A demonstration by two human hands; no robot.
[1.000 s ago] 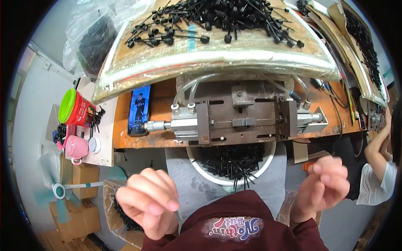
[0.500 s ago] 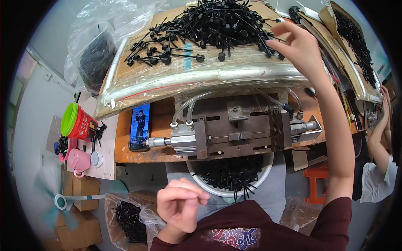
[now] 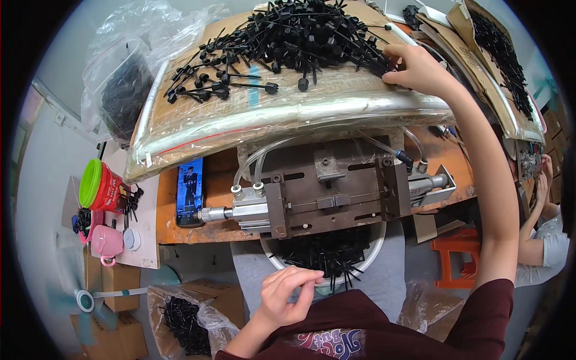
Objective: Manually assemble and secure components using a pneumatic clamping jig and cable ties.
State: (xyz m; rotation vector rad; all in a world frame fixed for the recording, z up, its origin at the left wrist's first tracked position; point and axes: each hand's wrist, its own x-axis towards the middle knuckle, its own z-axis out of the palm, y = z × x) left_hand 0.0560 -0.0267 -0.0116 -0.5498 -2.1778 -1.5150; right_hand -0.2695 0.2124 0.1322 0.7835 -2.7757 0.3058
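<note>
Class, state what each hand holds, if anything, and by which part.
Right hand: at the black parts; whether it grips one cannot be told. Left hand: no held thing visible.

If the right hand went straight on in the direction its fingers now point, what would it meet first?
The right hand points leftward, so it would likely first meet the right edge of the pile of black parts. It seems very close or touching there, but depth is unclear.

Fan blades (image 3: 82,329) blur at eight o'clock. The upper edge crops the black parts (image 3: 312,39) at twelve; between one and two, the right hand's (image 3: 423,71) grip is unclear, some fingers hidden.
</note>
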